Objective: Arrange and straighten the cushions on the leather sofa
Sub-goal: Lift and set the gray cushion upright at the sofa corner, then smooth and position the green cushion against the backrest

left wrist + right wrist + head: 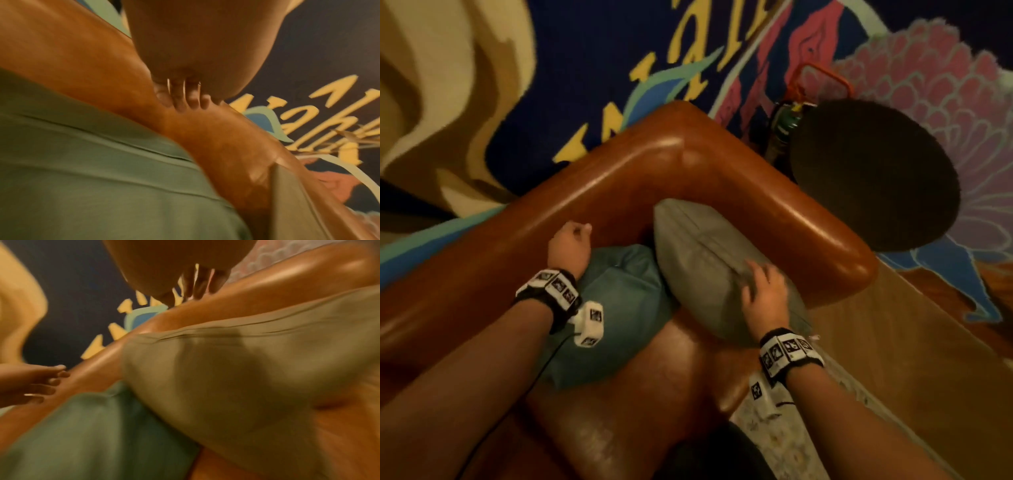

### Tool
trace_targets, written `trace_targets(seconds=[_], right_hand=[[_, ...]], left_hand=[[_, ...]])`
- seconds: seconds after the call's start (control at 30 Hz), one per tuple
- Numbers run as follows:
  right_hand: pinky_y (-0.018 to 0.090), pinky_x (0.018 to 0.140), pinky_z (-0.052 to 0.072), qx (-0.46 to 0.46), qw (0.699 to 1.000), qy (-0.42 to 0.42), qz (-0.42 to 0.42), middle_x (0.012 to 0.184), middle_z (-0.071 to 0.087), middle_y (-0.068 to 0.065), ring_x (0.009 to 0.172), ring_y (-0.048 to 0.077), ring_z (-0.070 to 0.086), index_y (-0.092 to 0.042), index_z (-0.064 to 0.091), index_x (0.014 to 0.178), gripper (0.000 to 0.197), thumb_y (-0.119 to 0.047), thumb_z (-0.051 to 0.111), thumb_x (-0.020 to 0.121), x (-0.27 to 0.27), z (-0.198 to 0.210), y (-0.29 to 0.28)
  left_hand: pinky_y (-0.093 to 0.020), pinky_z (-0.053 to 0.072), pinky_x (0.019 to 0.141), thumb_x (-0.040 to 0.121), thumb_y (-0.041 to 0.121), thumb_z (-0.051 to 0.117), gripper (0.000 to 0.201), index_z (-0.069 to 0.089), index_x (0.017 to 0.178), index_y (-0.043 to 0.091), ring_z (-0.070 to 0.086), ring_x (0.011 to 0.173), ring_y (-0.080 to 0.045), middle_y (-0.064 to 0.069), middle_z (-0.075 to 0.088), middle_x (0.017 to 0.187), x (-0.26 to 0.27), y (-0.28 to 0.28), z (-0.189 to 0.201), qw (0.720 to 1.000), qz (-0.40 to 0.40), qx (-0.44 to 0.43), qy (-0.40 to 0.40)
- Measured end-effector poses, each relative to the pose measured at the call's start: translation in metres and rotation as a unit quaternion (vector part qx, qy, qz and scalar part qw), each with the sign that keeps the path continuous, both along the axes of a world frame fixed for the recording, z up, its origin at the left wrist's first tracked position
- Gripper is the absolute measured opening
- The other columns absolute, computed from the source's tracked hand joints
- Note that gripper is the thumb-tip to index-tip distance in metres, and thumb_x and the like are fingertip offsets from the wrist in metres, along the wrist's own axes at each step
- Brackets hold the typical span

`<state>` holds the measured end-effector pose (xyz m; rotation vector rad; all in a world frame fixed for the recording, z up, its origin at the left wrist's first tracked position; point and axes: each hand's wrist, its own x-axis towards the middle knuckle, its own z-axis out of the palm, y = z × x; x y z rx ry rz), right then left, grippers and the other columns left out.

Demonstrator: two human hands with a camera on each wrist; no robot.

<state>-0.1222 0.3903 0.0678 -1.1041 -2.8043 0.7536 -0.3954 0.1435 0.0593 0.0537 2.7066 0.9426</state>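
Altogether two cushions sit in the leather sofa's [681,370] corner: a grey cushion [705,267] propped against the armrest [811,216], and a teal cushion [619,308] lying flat beside it, touching. The right hand [765,294] lies flat on the grey one, fingers [753,270] spread. The left hand [570,245] holds nothing, fingertips [180,104] on the backrest [510,240]. Yellow mural lettering [640,68] behind is too blurred to read.

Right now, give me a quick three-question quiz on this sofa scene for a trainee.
1. True or false: the grey cushion lies on the floor.
2. Fill in: in the head view, the teal cushion sits to the ___ of the grey one.
3. What does the right hand rest on? A) the teal cushion B) the grey cushion C) nothing

Key: 1 false, it stands on the seat against the arm of the leather sofa; 2 left; 3 B.
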Motion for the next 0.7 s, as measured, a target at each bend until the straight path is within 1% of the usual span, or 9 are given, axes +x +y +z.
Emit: trace_targets(seconds=[0.1,0.2,0.23,0.3,0.33,0.4,0.5,0.6,0.7], right_hand=[[0.037,0.107,0.043,-0.114,0.980,0.021,0.162,0.127,0.065,0.014,0.119,0.031,0.060,-0.010,0.066,0.129,0.037,-0.008,0.055,0.094,-0.064,-0.001,-0.046],[0.030,0.113,0.034,-0.203,0.954,-0.056,0.211,0.145,0.055,0.015,0.134,0.030,0.051,-0.009,0.051,0.145,0.047,-0.018,0.056,0.098,-0.116,-0.014,-0.096],[0.034,0.117,0.033,-0.222,0.946,-0.095,0.215,0.150,0.049,0.014,0.139,0.032,0.046,-0.010,0.041,0.151,0.057,-0.025,0.057,0.098,-0.129,-0.022,-0.113],[0.042,0.120,0.027,-0.201,0.937,-0.169,0.230,0.151,0.047,0.014,0.141,0.036,0.041,-0.011,0.035,0.153,0.065,-0.037,0.058,0.097,-0.144,-0.036,-0.137],[0.043,0.120,0.024,-0.180,0.939,-0.182,0.231,0.149,0.049,0.014,0.140,0.035,0.041,-0.011,0.039,0.150,0.064,-0.038,0.059,0.096,-0.148,-0.041,-0.146],[0.040,0.115,0.028,-0.175,0.947,-0.158,0.219,0.142,0.055,0.014,0.136,0.034,0.045,-0.010,0.047,0.141,0.056,-0.035,0.064,0.093,-0.153,-0.043,-0.164],[0.039,0.105,0.041,-0.262,0.935,-0.100,0.216,0.132,0.061,0.015,0.127,0.032,0.051,-0.011,0.051,0.133,0.050,-0.027,0.070,0.090,-0.155,-0.036,-0.183],[0.044,0.100,0.051,-0.323,0.897,-0.152,0.261,0.128,0.065,0.012,0.118,0.032,0.061,-0.013,0.055,0.129,0.050,-0.025,0.076,0.086,-0.151,-0.037,-0.198],[0.046,0.093,0.055,-0.323,0.897,-0.173,0.245,0.114,0.069,0.009,0.106,0.031,0.066,-0.013,0.064,0.115,0.030,-0.020,0.074,0.088,-0.140,-0.049,-0.201]], left_hand=[[-0.046,0.047,0.093,0.100,0.038,0.053,0.034,0.056,0.110,0.006,0.058,0.109,-0.041,-0.024,0.060,0.119,0.035,-0.076,-0.004,0.988,0.152,-0.021,0.008],[-0.050,0.043,0.105,0.091,0.058,0.060,0.064,0.056,0.124,0.004,0.053,0.123,-0.042,-0.025,0.056,0.132,0.077,-0.130,-0.033,0.959,0.237,-0.046,-0.146],[-0.051,0.045,0.106,0.087,0.062,0.063,0.072,0.057,0.128,0.003,0.057,0.123,-0.039,-0.022,0.059,0.133,0.093,-0.143,-0.041,0.945,0.250,0.009,-0.213],[-0.050,0.050,0.103,0.089,0.049,0.069,0.060,0.063,0.127,0.002,0.065,0.115,-0.033,-0.016,0.067,0.125,0.117,-0.151,-0.043,0.895,0.263,0.187,-0.307],[-0.047,0.051,0.101,0.092,0.035,0.069,0.047,0.065,0.124,0.000,0.066,0.111,-0.031,-0.016,0.068,0.124,0.124,-0.151,-0.039,0.886,0.253,0.230,-0.315],[-0.040,0.051,0.094,0.095,0.017,0.066,0.031,0.066,0.117,-0.005,0.067,0.103,-0.028,-0.015,0.069,0.118,0.130,-0.158,-0.030,0.897,0.251,0.232,-0.280],[-0.048,0.053,0.096,0.092,0.018,0.070,0.024,0.070,0.110,0.003,0.069,0.103,-0.035,-0.015,0.072,0.113,0.137,-0.179,-0.017,0.877,0.319,0.283,-0.223],[-0.050,0.051,0.097,0.091,0.022,0.068,0.009,0.066,0.099,0.017,0.066,0.100,-0.033,-0.013,0.069,0.111,0.148,-0.203,-0.010,0.865,0.376,0.270,-0.195],[-0.052,0.049,0.101,0.091,0.026,0.069,0.016,0.062,0.105,0.020,0.063,0.105,-0.034,-0.012,0.066,0.116,0.157,-0.212,-0.013,0.846,0.394,0.272,-0.233]])
